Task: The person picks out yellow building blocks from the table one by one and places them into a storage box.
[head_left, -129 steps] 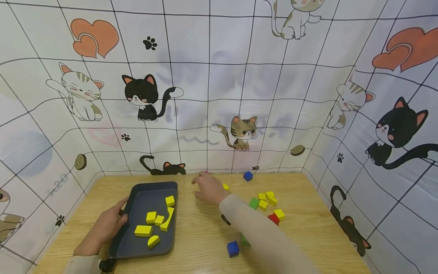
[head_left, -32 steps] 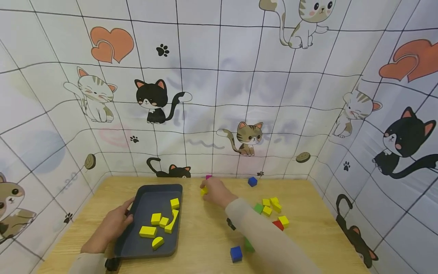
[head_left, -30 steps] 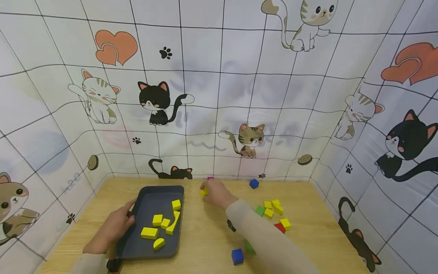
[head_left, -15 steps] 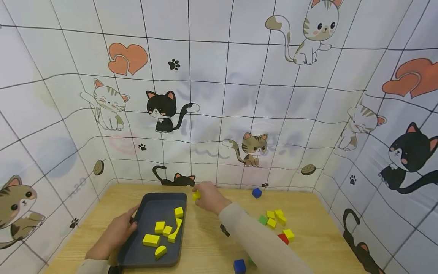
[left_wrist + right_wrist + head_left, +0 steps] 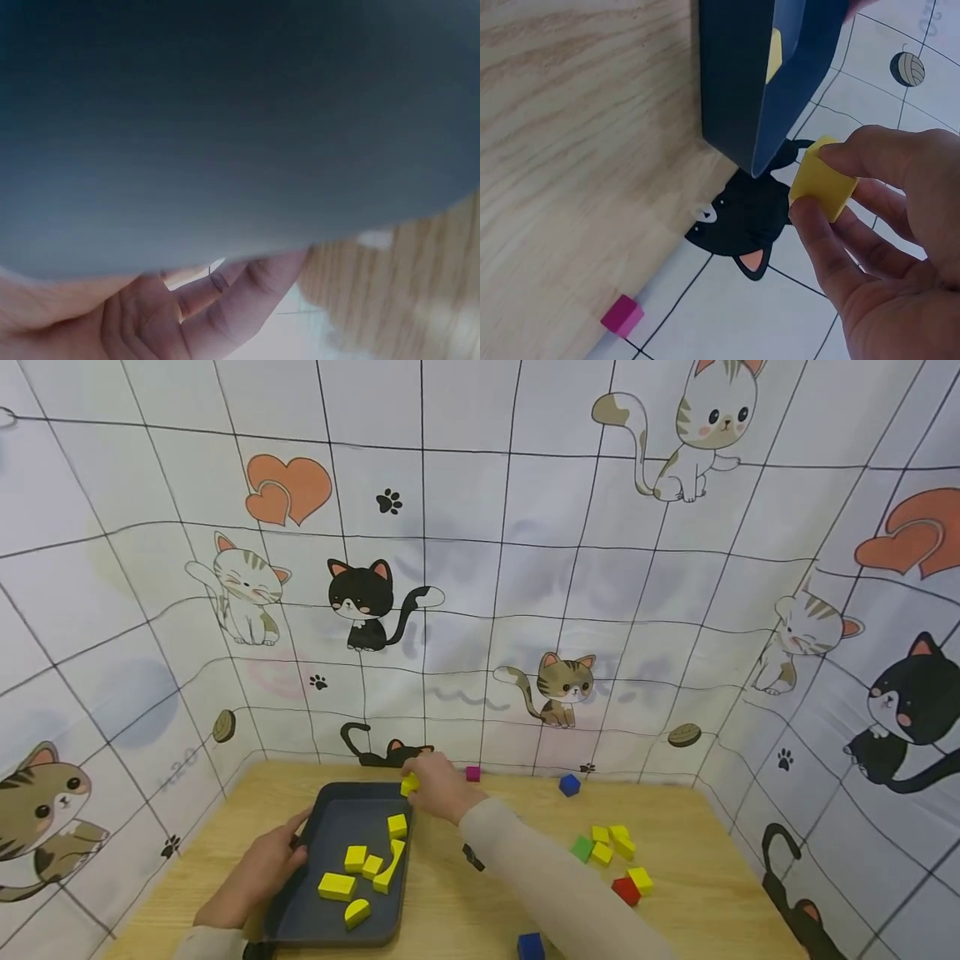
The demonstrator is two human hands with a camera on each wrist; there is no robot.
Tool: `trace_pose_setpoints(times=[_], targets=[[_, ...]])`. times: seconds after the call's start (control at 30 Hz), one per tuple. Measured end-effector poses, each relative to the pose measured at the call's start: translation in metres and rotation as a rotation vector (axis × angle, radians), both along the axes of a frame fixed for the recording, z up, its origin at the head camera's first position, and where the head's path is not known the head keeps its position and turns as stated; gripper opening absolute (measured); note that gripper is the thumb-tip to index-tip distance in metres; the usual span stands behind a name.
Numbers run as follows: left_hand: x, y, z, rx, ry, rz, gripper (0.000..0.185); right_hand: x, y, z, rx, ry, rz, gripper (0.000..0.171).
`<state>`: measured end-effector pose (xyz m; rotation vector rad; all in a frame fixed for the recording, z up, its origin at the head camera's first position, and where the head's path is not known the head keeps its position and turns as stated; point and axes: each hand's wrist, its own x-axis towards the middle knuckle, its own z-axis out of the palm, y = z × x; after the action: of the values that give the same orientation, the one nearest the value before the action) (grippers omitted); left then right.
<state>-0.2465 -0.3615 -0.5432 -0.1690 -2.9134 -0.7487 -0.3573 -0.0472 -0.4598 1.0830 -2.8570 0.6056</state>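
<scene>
At the far right corner of the dark grey tray, my right hand pinches a yellow block between thumb and fingers. The right wrist view shows that block held above the table, close to the tray's rim. My left hand grips the tray's left side, with the thumb at the rim. In the left wrist view the tray's wall hides part of that hand. Inside the tray lie several yellow blocks, among them a rectangular block, a half-round block and a curved block.
On the right of the wooden table lie several small yellow blocks, a green block and a red block. A magenta cube and a blue block sit near the back wall. Another blue cube is at the front.
My right hand has picked up the yellow block from the back of the table and carried it left to the tray's corner. My left hand stays on the tray. The head view has shifted.
</scene>
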Motion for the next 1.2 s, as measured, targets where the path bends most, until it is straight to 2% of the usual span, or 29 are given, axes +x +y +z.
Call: trace_pose_setpoints(times=[0.23,0.4,0.57,0.8,0.97,1.2], targets=[[-0.002,-0.003,0.010,0.010,0.017,0.008,0.068,-0.004,-0.023,-0.001,0.037,0.063,0.046,0.036],[-0.005,-0.002,0.015,-0.007,0.020,0.006,0.068,-0.010,-0.033,-0.005,0.067,0.029,0.055,0.038],[-0.004,0.001,0.014,-0.002,0.004,0.002,0.068,-0.011,-0.035,-0.014,0.104,-0.017,0.060,0.039],[-0.002,0.002,0.010,-0.008,-0.005,-0.001,0.068,-0.011,-0.033,-0.023,0.152,0.027,0.060,0.038],[-0.002,0.004,0.010,-0.012,-0.034,0.012,0.068,-0.011,-0.033,-0.026,0.152,0.014,0.054,0.039],[0.001,0.003,0.008,-0.010,-0.038,0.012,0.069,-0.009,-0.034,-0.030,0.146,0.009,0.056,0.039]])
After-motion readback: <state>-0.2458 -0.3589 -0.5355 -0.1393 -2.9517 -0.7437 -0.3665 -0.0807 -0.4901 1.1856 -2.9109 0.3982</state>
